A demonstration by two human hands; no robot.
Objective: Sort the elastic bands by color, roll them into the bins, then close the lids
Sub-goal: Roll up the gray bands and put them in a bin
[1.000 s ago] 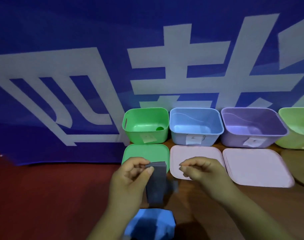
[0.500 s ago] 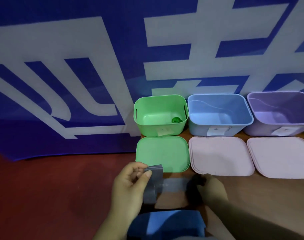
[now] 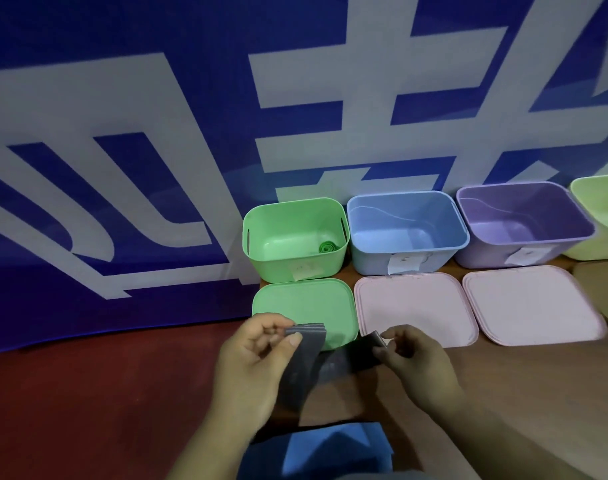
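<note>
A dark grey elastic band [image 3: 309, 362] hangs folded between my hands in front of the bins. My left hand [image 3: 250, 368] pinches its folded top end, and my right hand [image 3: 416, 362] pinches the other end near the pink lid. Behind stand an open green bin [image 3: 261, 251] with a rolled green band [image 3: 328, 247] inside, an open blue bin [image 3: 408, 233] and an open purple bin [image 3: 524, 223]. A green lid [image 3: 306, 303] and two pink lids [image 3: 416, 303] [image 3: 531, 303] lie flat before them. A blue band [image 3: 319, 448] lies at the bottom edge.
A yellow-green bin [image 3: 604, 209] sits at the far right, with a brown lid [image 3: 604, 289] in front of it. A blue banner with white characters [image 3: 191, 133] rises directly behind the bins. Red floor [image 3: 87, 410] lies to the left, wooden surface [image 3: 520, 410] to the right.
My right hand came up off the surface and took the loose end of the grey band, pulling it to the right. My left hand kept its pinch. The view shifted left.
</note>
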